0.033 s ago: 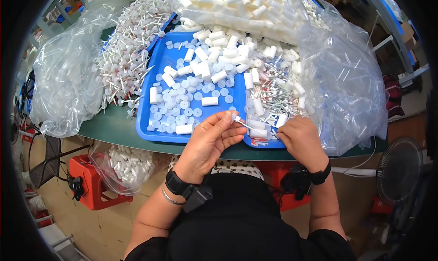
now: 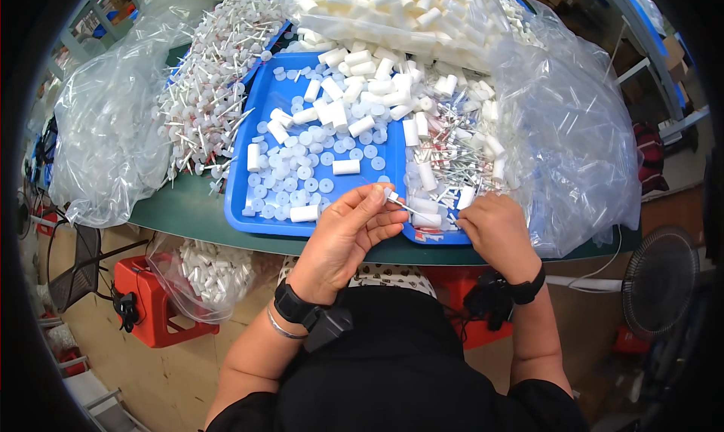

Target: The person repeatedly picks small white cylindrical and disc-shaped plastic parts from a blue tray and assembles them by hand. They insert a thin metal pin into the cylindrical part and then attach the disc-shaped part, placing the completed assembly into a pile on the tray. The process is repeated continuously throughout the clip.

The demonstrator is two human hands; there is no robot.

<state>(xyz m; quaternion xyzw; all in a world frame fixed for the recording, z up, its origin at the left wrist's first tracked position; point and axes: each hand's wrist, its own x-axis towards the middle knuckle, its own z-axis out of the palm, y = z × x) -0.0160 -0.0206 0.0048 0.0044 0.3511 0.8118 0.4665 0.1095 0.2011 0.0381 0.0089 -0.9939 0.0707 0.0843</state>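
Above the adjoining near corners of the left tray (image 2: 240, 222) and the right tray (image 2: 445, 239), your left hand (image 2: 351, 219) has a pin (image 2: 406, 206) pinched between thumb and forefinger, its white head at your fingertips and its thin shaft slanting toward your right. That grip is narrow and closed round the head. Your right hand (image 2: 494, 228) is over the near part of the right tray, fingers drawn together beside a white cylinder (image 2: 465, 199); you cannot tell from this angle whether that grip holds anything.

The pin should be very light, with a stiff shaft that looks smooth and could roll or slip between your fingers. Its head offers the better hold; pinch it there and leave the shaft free. The loose pins (image 2: 456, 160) lie tangled in the right tray, so lift one by its end. The translucent discs (image 2: 326, 184) in the left tray look thin and slippery, best taken by the rim; the cylinders around them seem light, perhaps slightly soft, so squeeze gently mid-length.
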